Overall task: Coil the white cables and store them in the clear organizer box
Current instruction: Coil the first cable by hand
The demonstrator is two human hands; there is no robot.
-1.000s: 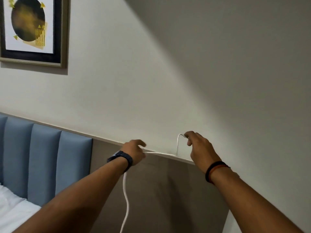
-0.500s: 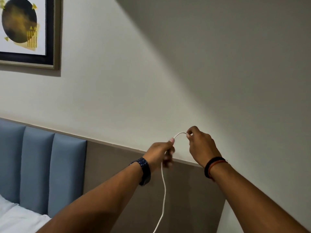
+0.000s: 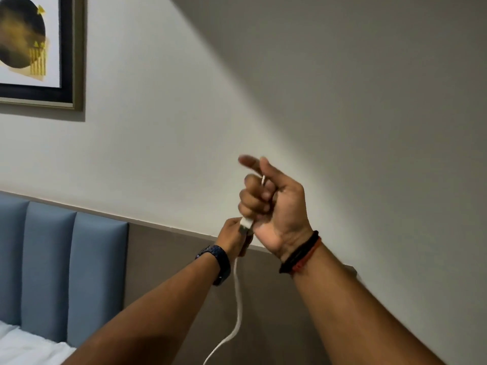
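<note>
- White cable (image 3: 238,299): we see it hang from the left hand down to the near edge of view, between the two forearms and in front of the brown panel.
- Left hand (image 3: 232,237), dark watch (image 3: 220,263) on its wrist: fingers curled on the cable just below its white plug (image 3: 246,224).
- Right hand (image 3: 275,204), just above the left, palm toward us: three fingers closed round the cable, a short bit showing at the top of the fist, index finger sticking out. Black and red bands (image 3: 303,252) on its wrist.
- Near left: white bedding (image 3: 23,346).
- Farther: blue padded headboard (image 3: 52,259), brown panel (image 3: 163,259) to its right.
- Far left, on the wall (image 3: 342,101): framed picture (image 3: 34,48).
</note>
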